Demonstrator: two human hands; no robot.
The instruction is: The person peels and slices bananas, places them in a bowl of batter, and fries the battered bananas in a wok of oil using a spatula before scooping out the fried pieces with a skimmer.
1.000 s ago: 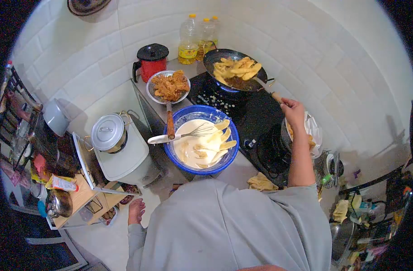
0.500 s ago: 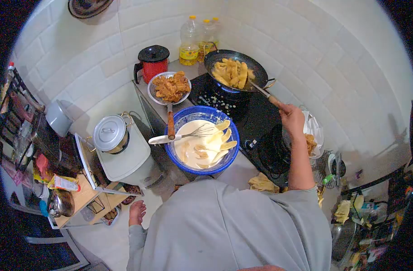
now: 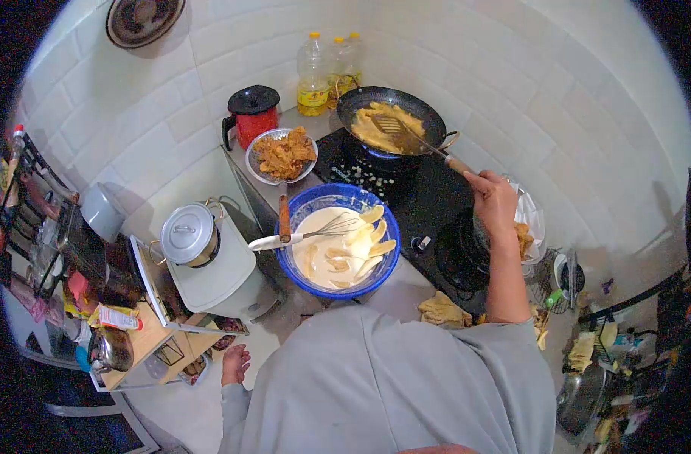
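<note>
Clearly, the right grip was clasped around the wooden handle of a slotted spatula. Its metal blade lay slanting inside the black wok, over the battered pieces, which looked like banana, and a blue flame showed under this wok. The spatula seemed light and quite stiff, so the wrist could guide it with small effort; the wood was the proper place for holding, because the metal shaft was probably hot and maybe slippery from oil. The battered pieces, on the contrary, seemed soft and easy to break, with a slick coat, and they asked for support from below, on the flat of the blade, rather than for pinching. The left grip was released, with nothing in it, and hung near the wooden shelf, well apart from the wok. On the counter stood a blue basin with pale batter, where yellow slices lay partly sunk and a whisk leaned across the rim. Beside the basin, a strainer carried browned pieces, rough and likely crumbly at the edges.
</note>
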